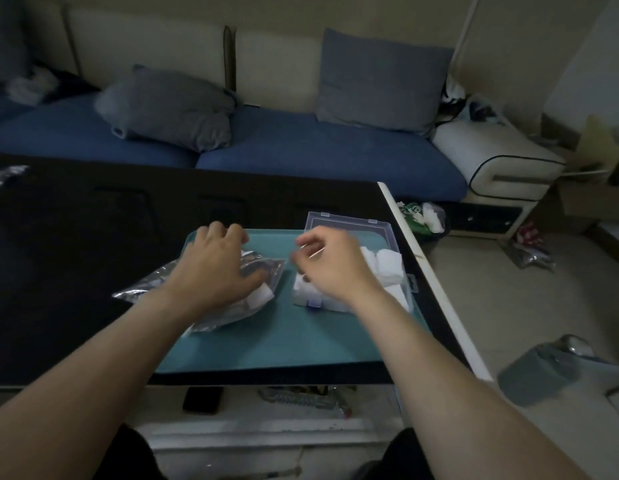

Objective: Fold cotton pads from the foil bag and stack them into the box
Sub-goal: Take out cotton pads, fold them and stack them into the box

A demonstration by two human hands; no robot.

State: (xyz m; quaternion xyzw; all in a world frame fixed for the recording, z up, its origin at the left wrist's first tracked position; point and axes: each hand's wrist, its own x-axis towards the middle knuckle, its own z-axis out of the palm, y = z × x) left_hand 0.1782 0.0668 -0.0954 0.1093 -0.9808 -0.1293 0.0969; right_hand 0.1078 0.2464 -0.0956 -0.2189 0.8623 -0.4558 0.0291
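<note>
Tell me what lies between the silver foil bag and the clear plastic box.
In the head view, only a bare strip of teal mat separates the silver foil bag from the clear plastic box.

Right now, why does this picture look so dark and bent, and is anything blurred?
Head view: dim room, black table swallows detail; wide lens bows its white edge; right hand is motion-smeared; foil bag glints faintly.

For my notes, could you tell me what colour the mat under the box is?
The mat is teal, in the head view.
</note>
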